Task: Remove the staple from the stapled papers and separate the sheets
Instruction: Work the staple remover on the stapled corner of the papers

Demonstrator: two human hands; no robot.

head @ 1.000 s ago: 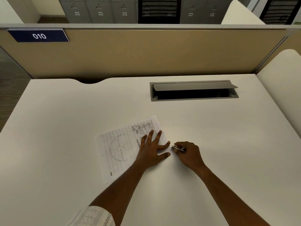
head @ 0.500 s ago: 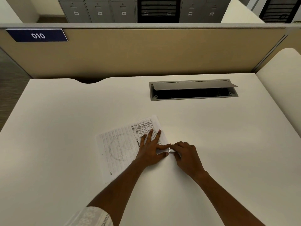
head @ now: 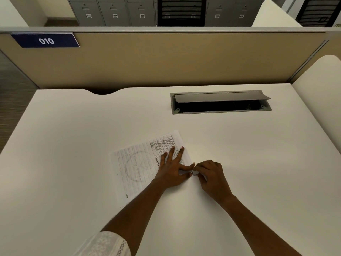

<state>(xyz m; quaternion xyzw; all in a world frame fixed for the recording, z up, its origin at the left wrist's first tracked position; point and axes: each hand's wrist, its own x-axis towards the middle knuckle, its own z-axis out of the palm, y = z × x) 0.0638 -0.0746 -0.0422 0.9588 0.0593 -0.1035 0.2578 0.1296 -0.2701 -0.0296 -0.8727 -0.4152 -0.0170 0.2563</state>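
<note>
A patterned white sleeve (head: 103, 244) shows at the near edge, on the left arm. The left hand (head: 172, 169) lies flat and open on the papers (head: 136, 169), fingers spread, pinning their right edge to the table (head: 73, 126). Touching it on the right, the right hand (head: 210, 177) is curled closed on a small metal tool (head: 192, 172) set at the papers' right edge between the left thumb and forefinger; the staple itself is too small to make out. The papers lie face up, tilted, near the table's middle. Beyond them, to the right, a cable tray (head: 220, 102) sits with its lid raised. Behind it stands a partition (head: 166, 58) carrying a blue sign (head: 46, 41) reading 010.
</note>
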